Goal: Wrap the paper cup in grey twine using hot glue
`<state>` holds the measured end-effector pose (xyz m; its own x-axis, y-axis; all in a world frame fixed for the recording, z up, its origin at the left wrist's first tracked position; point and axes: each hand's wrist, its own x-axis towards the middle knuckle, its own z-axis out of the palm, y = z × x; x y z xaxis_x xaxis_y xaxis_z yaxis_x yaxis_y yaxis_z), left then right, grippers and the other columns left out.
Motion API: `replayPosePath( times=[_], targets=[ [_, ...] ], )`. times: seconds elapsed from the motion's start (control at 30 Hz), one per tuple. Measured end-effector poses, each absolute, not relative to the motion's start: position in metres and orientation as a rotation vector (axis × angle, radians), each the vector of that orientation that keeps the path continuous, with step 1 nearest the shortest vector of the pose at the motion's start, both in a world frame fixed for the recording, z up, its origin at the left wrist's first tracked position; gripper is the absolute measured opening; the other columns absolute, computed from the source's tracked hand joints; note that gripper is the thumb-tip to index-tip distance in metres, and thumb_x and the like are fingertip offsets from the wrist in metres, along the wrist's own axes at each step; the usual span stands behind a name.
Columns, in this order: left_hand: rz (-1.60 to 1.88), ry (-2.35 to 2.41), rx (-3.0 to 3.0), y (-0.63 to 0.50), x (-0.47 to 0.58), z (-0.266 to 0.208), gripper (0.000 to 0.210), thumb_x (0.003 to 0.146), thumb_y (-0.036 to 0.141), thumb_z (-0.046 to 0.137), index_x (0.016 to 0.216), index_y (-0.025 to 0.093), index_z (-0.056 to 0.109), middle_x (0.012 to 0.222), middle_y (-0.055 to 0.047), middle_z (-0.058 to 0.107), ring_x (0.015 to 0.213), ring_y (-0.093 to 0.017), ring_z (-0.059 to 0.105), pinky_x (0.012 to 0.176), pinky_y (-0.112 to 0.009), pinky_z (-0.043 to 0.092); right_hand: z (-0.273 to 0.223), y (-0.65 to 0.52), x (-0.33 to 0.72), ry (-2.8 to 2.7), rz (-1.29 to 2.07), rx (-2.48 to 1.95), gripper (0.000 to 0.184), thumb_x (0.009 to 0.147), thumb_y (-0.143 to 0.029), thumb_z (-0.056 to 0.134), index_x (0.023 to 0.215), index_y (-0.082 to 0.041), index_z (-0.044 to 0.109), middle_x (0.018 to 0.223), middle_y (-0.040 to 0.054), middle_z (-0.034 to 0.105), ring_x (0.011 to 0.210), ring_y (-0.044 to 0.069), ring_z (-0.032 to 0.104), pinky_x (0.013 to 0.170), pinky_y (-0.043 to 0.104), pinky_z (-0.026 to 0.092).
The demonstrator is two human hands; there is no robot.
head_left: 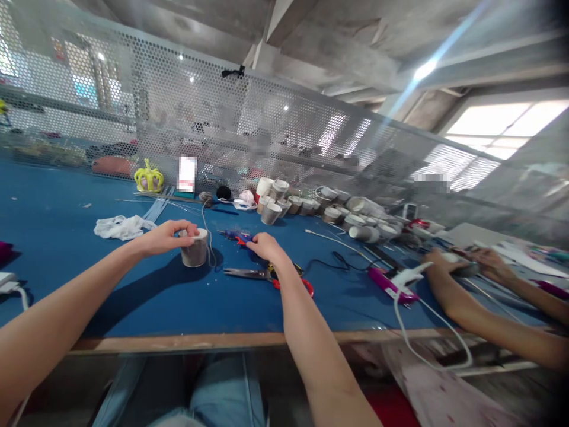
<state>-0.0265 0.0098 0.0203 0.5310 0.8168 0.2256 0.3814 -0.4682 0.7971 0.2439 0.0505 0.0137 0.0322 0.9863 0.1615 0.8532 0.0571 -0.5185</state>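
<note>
My left hand (181, 235) grips the top of a small cup (194, 252), its fingers at the rim. Greyish cord seems to wrap the cup's side, and a loose strand (210, 234) runs beside it toward a small ball of yarn (205, 197). My right hand (265, 245) is closed around a blue hot glue gun (239, 236), its nozzle pointing left toward the cup. Beneath my right forearm lie scissors (249, 273) with red handles, partly hidden by the arm.
Wrapped cups (270, 212) cluster along the back. White cloth (122, 227) lies left, near a yellow woven piece (149, 178) and a phone-like screen (186, 174). A purple power strip (391, 287) with a white cable sits right, near a co-worker's hands (440, 264). A perforated metal screen (249, 118) stands behind.
</note>
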Motion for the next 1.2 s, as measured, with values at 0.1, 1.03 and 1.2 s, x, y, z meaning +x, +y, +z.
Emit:
replayPosePath(
  times=[0.1,1.03,1.2],
  targets=[
    [0.764,0.977,2.121,0.009,-0.027,0.023,0.019,0.073,0.036,0.048,0.071,0.017,0.047,0.105,-0.009,0.056,0.106,-0.022,0.047,0.089,-0.035,0.035,0.004,0.057,0.239,-1.858,0.464,-1.863,0.036,0.052,-0.018,0.068,0.034,-0.019,0.037,0.033,-0.0017,0.04,0.041,0.012,0.045,0.042,0.022,0.028],
    [1.13,0.909,1.622,0.022,-0.02,-0.003,0.019,0.07,0.033,0.055,0.069,0.017,0.045,0.106,-0.01,0.059,0.104,-0.02,0.051,0.089,-0.037,0.036,0.036,-0.012,0.19,-1.888,0.754,-1.22,0.025,0.069,-0.034,0.051,0.054,-0.014,0.053,0.036,-0.0034,0.045,0.03,0.006,0.039,0.035,0.017,0.035],
    [1.118,0.911,1.605,0.022,-0.021,-0.002,0.017,0.069,0.03,0.056,0.07,0.017,0.045,0.107,-0.011,0.059,0.106,-0.02,0.05,0.091,-0.037,0.035,0.038,-0.015,0.189,-1.925,0.689,-1.29,0.025,0.069,-0.031,0.051,0.051,-0.014,0.053,0.034,-0.0028,0.044,0.03,0.007,0.041,0.037,0.018,0.036]
  ],
)
